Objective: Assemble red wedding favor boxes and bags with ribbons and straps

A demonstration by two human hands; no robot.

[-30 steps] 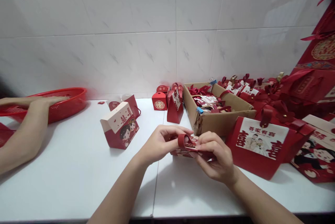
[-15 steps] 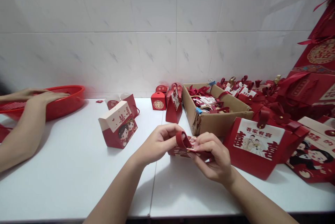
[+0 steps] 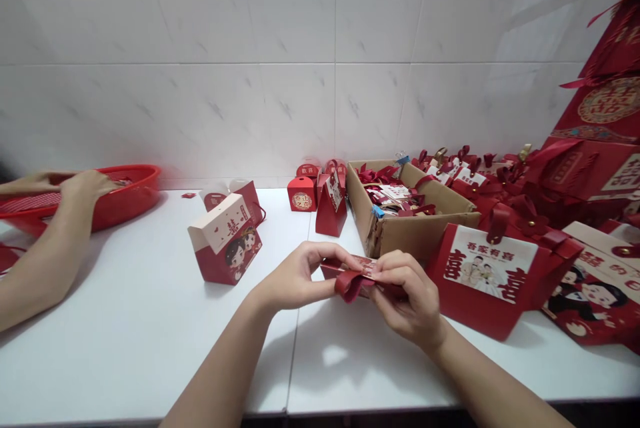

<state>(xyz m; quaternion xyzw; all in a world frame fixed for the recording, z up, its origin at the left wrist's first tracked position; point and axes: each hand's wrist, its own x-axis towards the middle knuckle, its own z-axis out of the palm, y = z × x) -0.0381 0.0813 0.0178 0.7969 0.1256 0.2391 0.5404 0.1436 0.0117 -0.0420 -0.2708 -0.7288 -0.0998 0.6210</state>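
Observation:
A small red gift box [image 3: 330,269] sits on the white table in front of me, largely covered by my fingers. A dark red looped strap [image 3: 350,288] hangs over its near side. My left hand [image 3: 299,276] is closed, thumb and fingers around the strap at the box top. My right hand [image 3: 411,296] is closed too, pinching the top edge of the box from the right beside the strap's end. Exactly what lies between the right fingertips is hidden.
A cardboard carton [image 3: 425,231] of red straps and cards stands behind my right hand. Finished-looking red gift boxes [image 3: 487,281] crowd the right side. An unclosed gift box [image 3: 227,241] stands left. Another person's hands [image 3: 83,191] reach into a red basin [image 3: 125,198] far left.
The strap's loop has tipped from standing up to lying down toward me over the box's near side. Both my hands stay at the box. The other person's hand shifted slightly left.

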